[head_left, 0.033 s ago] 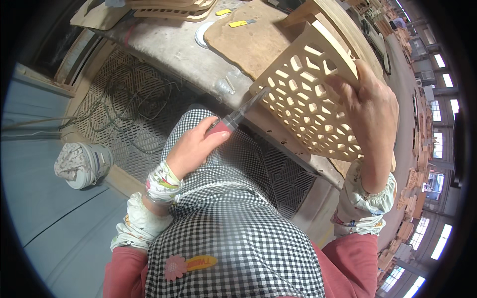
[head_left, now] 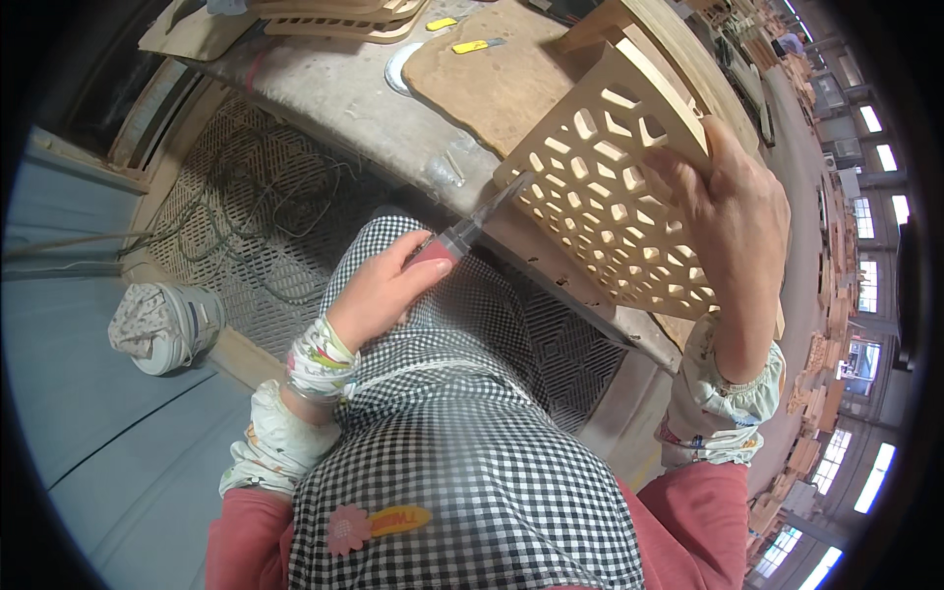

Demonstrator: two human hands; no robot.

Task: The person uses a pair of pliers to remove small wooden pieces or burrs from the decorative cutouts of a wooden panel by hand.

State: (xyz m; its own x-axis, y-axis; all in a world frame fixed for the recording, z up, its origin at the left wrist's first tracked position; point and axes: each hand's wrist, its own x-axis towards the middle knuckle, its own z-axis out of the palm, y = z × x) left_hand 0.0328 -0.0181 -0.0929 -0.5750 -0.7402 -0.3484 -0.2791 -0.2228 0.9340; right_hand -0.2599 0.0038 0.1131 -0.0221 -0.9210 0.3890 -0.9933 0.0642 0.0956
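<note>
Wood panel (head_left: 615,197): pale lattice board with many cut-out holes, held tilted above the bench edge; long axis runs from the lower corner by the knife up and away toward the right hand.
Right hand (head_left: 733,221): clamped on the panel's far side, fingers (head_left: 678,167) spread over the lattice face, thumb side hidden behind it.
Left hand (head_left: 379,290): closed round the red handle, knuckles over the lap.
Knife (head_left: 472,226): red handle inside the left grip, thin blade pointing up and right away from it; long axis slants toward the panel's lower left corner, tip touching or just at that edge.
Apron (head_left: 462,442): black and white check, below both grips.
Bench (head_left: 393,108): grey, dusty, beyond the knife tip, under the panel.
Bucket (head_left: 162,324): white, cloth in it, on the floor well left of the left grip.
</note>
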